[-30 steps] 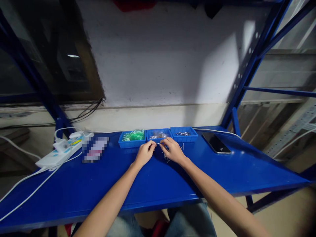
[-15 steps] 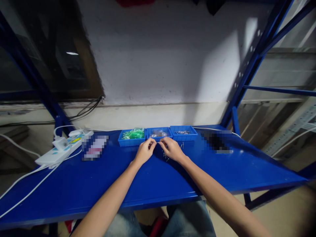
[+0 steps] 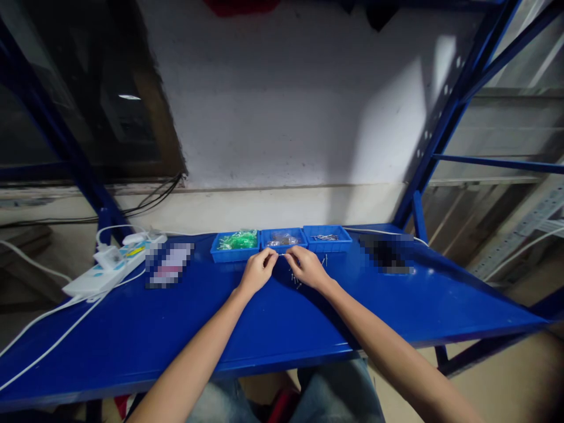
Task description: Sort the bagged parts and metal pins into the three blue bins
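Observation:
My left hand (image 3: 258, 273) and my right hand (image 3: 307, 269) face each other just in front of the middle blue bin, fingertips pinched. A short, thin, silvery piece (image 3: 281, 254) spans the small gap between them; it looks like a screw, but its ends are hidden in my fingers. Several loose screws (image 3: 294, 278) lie on the blue table beside and partly behind my right hand. Green plastic pieces (image 3: 243, 239) fill the left bin. Small clear-wrapped parts (image 3: 282, 238) are in the middle bin, and long metal screws (image 3: 326, 237) in the right one.
A white power strip (image 3: 94, 277) with cables lies on the left of the blue table (image 3: 176, 329). Near it is a blurred-out flat object (image 3: 171, 265); a dark blurred one (image 3: 390, 255) lies at the right. Blue frame posts (image 3: 423, 176) and a wall stand behind.
Both hands stay in nearly the same place, still pinching the thin piece. Only a slight shift of the camera view shows.

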A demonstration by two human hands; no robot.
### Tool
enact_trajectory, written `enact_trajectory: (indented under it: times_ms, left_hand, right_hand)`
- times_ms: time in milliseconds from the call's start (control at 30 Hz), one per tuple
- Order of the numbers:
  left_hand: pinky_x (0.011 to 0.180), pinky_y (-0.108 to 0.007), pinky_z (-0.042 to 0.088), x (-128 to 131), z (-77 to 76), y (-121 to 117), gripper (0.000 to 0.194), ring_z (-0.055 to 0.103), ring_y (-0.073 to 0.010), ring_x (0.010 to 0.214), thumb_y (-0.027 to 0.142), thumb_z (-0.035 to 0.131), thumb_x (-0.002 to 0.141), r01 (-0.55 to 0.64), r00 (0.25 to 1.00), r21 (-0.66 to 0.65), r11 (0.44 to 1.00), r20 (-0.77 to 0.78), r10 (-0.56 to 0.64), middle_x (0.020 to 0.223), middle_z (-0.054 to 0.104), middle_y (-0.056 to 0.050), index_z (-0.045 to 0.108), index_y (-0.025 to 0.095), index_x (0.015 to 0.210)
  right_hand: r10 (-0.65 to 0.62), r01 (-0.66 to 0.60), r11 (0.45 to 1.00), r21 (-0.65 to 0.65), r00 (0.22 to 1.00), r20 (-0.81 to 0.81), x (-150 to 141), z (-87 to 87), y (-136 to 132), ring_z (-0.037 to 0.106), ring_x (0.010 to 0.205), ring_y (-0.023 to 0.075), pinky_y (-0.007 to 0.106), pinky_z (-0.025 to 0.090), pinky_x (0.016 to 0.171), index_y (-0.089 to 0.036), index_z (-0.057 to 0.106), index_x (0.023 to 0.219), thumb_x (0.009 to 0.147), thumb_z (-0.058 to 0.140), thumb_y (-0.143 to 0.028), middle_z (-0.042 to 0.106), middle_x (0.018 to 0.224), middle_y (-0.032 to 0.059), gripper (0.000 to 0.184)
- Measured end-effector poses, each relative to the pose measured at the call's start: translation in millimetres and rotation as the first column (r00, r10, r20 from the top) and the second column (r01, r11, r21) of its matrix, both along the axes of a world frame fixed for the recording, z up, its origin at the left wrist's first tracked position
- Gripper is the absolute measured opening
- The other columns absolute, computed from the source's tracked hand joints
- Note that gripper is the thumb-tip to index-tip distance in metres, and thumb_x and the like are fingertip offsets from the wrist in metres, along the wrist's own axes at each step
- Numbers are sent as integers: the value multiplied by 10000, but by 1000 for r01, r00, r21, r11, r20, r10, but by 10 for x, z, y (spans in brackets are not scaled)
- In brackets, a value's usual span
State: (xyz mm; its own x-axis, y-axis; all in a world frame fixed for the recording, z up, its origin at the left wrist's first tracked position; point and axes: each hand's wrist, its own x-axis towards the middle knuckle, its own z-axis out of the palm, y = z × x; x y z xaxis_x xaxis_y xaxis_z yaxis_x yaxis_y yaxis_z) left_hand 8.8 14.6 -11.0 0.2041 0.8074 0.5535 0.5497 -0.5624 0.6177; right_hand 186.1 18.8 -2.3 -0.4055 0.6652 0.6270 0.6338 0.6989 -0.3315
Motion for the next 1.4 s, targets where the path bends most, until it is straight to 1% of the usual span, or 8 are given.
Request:
enact_trajectory:
  times_ms: [100,467,667,1067,1167,1233,1333,1400]
  left_hand:
    - [614,-207,398,-7,6,3,275,560,-119,607,361,388,906,-1,1000,-5,1000,-8,1,643,583,15,553,189,769]
    - [591,-209,394,-2,19,-15,258,564,-121,594,368,396,901,-34,999,-8,999,2,34,636,587,17,560,196,802]
    - [590,-208,387,0,18,-9,316,555,-115,566,365,362,911,-56,998,-10,998,8,56,583,561,21,525,193,701]
    - [604,-226,395,-12,-30,26,424,573,-128,558,403,315,930,-64,997,-37,997,-43,62,563,573,-1,520,182,632]
    - [614,-233,406,-2,-22,16,368,604,-146,624,383,322,930,-40,991,-59,997,-129,32,648,628,-12,585,193,758]
    - [639,-244,413,27,-16,-3,281,622,-163,706,357,364,919,-30,974,-56,998,-225,16,748,664,-20,604,217,882]
    - [719,-288,419,100,-24,-43,238,620,-193,806,325,426,897,-43,935,-39,998,-353,27,855,675,-35,583,243,1054]
    - [778,-327,409,152,-32,-79,289,600,-214,870,333,438,892,-47,911,-33,998,-412,29,896,662,-48,558,252,1142]
  right_hand:
    - [27,-27,1000,0,999,-22,2,-18,5,539,684,152,243,403,656,-195,511,999,901,440,-287,565,727,18,152]
    - [7,-7,1000,2,1000,2,2,-6,4,540,675,145,235,385,636,-195,528,850,920,386,-256,583,751,33,169]
    - [23,-23,1000,2,1000,-20,2,-17,6,546,687,151,242,411,655,-191,541,976,887,471,-297,576,730,24,155]
    - [12,-12,998,58,1000,-3,1,29,-32,518,662,141,241,384,645,-190,550,777,917,398,-292,551,696,23,231]
    - [-91,101,990,94,990,-109,104,69,26,522,661,145,248,385,647,-188,555,778,917,385,-304,564,704,31,249]
    - [-266,296,949,111,937,-226,244,92,103,522,652,148,253,378,638,-179,566,803,912,386,-328,571,704,35,258]
    - [-564,603,796,51,769,-300,500,90,232,518,626,154,254,340,591,-171,592,827,891,419,-348,579,681,35,255]
    - [-688,709,705,-26,674,-269,641,60,303,522,603,156,251,308,557,-169,608,848,869,452,-342,593,672,36,234]
